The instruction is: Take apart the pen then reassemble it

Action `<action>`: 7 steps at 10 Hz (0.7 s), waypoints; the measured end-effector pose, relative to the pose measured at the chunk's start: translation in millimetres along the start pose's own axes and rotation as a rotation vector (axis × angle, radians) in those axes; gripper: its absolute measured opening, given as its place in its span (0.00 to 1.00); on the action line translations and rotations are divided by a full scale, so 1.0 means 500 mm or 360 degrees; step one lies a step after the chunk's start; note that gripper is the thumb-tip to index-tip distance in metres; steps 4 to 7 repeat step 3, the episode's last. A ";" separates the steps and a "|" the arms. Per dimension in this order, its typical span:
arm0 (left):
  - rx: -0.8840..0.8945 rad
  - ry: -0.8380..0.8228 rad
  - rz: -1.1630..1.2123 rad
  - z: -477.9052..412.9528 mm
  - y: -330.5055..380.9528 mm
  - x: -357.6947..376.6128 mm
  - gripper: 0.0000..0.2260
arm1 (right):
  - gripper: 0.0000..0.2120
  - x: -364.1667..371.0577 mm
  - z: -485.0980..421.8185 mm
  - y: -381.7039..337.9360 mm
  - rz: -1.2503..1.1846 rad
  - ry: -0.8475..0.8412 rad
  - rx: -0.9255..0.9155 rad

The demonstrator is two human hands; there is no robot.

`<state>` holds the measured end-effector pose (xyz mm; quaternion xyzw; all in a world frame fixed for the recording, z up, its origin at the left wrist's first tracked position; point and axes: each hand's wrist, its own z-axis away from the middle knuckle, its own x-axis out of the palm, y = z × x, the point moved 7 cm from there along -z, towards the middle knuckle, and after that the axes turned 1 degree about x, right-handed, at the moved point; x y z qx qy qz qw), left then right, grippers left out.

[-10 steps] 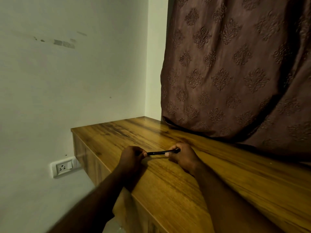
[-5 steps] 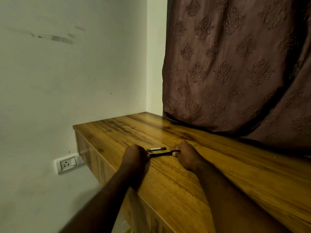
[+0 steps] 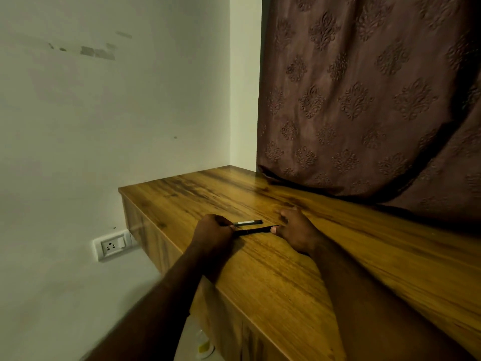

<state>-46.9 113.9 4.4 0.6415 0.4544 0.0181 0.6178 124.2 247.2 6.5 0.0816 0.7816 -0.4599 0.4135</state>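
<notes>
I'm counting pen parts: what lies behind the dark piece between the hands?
A labelled pen piece lies just behind the dark piece on the wooden top. Its left end disappears at the left hand, so that tip cannot be seen.

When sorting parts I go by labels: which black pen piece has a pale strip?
The farther pen piece, beyond the nearer pen piece, which is plain black.

two hands at mid-frame: one left hand (image 3: pixel 213 230), one right hand (image 3: pixel 294 230). two pen pieces: one labelled piece (image 3: pixel 247 222), one plain dark piece (image 3: pixel 256 230). one tabletop (image 3: pixel 286 277). one wall socket (image 3: pixel 113 244), lower left. one curtain (image 3: pixel 364 100), upper right.
</notes>
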 end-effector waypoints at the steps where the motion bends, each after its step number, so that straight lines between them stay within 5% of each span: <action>1: -0.0071 0.0114 0.0295 -0.004 -0.016 -0.017 0.06 | 0.23 -0.027 -0.002 0.016 -0.0306 0.0232 0.0096; 3: 0.0332 0.0164 -0.0226 0.021 0.069 -0.006 0.08 | 0.07 -0.083 0.041 -0.022 -0.0692 0.0918 0.0106; 7: 0.0332 0.0164 -0.0226 0.021 0.069 -0.006 0.08 | 0.07 -0.083 0.041 -0.022 -0.0692 0.0918 0.0106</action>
